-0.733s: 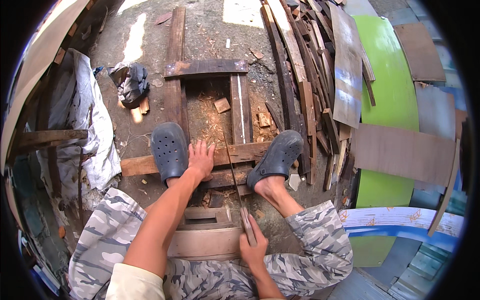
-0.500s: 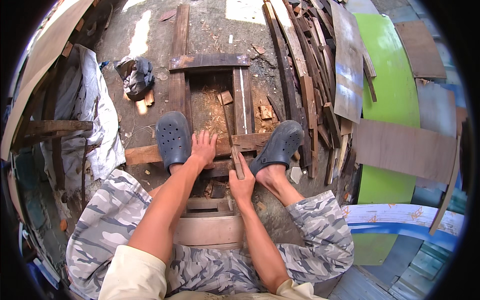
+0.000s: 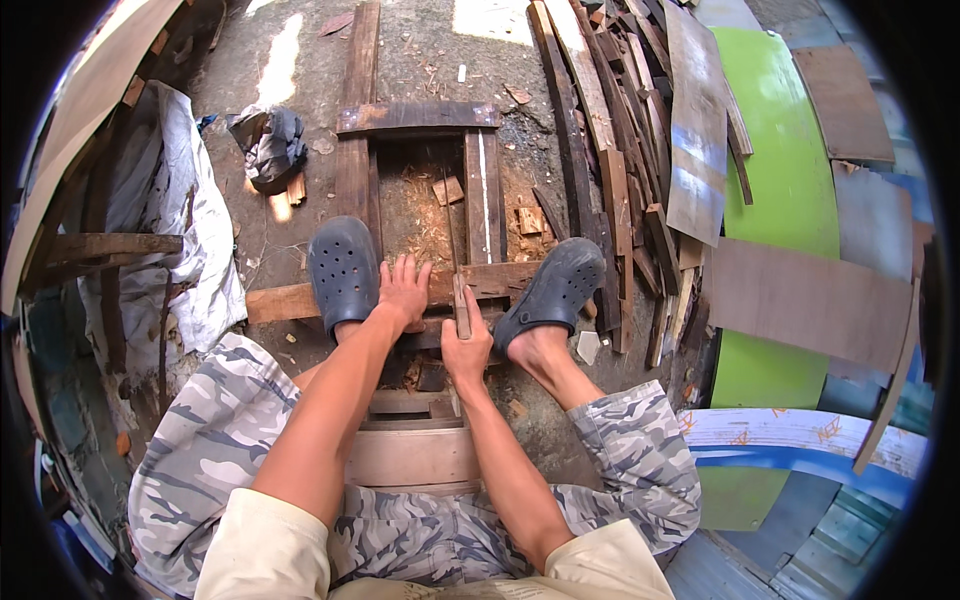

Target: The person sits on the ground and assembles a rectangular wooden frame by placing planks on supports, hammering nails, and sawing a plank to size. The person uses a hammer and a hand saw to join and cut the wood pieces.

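My right hand (image 3: 466, 348) is wrapped around the wooden handle of a hand saw (image 3: 451, 225), its thin blade seen nearly edge-on and pointing away from me. The blade crosses a brown wooden plank (image 3: 285, 303) that lies crosswise on the floor frame. Flat on that plank rests my left hand (image 3: 404, 292), fingers spread, a little left of the saw. My feet, in dark clogs (image 3: 344, 275), press on the plank at either side of my hands. How deep the blade sits in the wood is hard to make out.
Beyond the plank lie a wooden crosspiece (image 3: 420, 118), sawdust and a small wood block (image 3: 448, 190). Long timber strips (image 3: 620, 150) are piled at the right, beside a green sheet (image 3: 775, 150). A white cloth (image 3: 200, 230) and a crumpled dark bag (image 3: 268, 148) are at the left.
My right hand and the saw have shifted slightly left and away from me, and the blade now points straighter ahead. My left hand stays on the plank.
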A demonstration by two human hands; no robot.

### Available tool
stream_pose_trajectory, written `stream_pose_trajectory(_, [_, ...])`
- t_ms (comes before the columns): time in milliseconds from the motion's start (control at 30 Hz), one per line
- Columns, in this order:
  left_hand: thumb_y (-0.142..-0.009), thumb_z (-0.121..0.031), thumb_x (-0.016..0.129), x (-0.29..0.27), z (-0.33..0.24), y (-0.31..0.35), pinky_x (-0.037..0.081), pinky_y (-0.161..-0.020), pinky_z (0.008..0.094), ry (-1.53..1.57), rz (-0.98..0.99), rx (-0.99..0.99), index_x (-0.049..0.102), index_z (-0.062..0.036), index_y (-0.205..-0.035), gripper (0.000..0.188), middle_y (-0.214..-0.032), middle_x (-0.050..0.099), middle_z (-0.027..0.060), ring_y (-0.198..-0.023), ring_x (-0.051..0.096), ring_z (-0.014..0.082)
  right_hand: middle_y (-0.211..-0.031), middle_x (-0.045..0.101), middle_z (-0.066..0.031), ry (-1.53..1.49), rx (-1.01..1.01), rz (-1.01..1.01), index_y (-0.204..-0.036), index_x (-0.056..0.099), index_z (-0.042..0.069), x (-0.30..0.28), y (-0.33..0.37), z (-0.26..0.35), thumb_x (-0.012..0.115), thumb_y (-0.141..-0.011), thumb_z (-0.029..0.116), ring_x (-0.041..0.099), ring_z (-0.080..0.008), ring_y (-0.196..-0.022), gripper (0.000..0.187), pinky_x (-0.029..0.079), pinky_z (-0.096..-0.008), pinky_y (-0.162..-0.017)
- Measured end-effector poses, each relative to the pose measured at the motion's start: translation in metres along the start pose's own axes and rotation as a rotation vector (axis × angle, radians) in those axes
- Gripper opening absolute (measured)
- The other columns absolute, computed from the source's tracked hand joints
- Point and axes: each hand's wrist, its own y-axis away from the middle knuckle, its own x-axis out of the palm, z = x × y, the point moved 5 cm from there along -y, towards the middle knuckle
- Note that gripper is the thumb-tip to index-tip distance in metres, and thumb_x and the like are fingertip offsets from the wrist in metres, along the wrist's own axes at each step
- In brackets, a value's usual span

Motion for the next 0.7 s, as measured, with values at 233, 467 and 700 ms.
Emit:
stream_pose_trajectory(233, [-0.064, -0.040, 0.092, 0.001, 0.008, 0.005, 0.009, -0.121, 0.0646, 0.005, -0.005, -0.026, 0.012, -0.0081, -0.160, 0.129, -0.165, 0.015, 0.0242, -0.155, 0.009, 0.0422, -0.111, 0.072, -0.0260, 0.237, 0.054, 0.112, -0.139, 0.059, 0.001, -0.113, 0.157, 0.050, 0.060, -0.080, 0.001, 0.075, -0.0311, -0.093, 0.059, 0.056, -0.0359, -0.080])
stream_pose_trajectory(467, [-0.065, -0.039, 0.092, 0.004, 0.002, 0.006, 0.011, -0.121, 0.0642, -0.006, -0.015, -0.006, 0.014, -0.0083, -0.160, 0.127, -0.165, 0.016, 0.0242, -0.154, 0.010, 0.0421, -0.118, 0.070, -0.0236, 0.150, 0.022, 0.061, -0.139, 0.058, 0.000, -0.052, 0.073, 0.000, 0.058, -0.081, 0.001, 0.073, -0.0274, -0.097, 0.058, 0.054, -0.0338, -0.085])
stream_pose_trajectory(700, [-0.067, -0.039, 0.090, 0.010, 0.016, -0.001, 0.011, -0.121, 0.0646, -0.011, -0.052, -0.025, 0.013, -0.0087, -0.160, 0.125, -0.165, 0.016, 0.0243, -0.154, 0.011, 0.0425, -0.131, 0.066, -0.0224, 0.090, 0.074, 0.120, -0.141, 0.056, -0.001, -0.032, 0.040, 0.034, 0.056, -0.083, 0.002, 0.067, -0.0265, -0.117, 0.058, 0.049, -0.0329, -0.098])
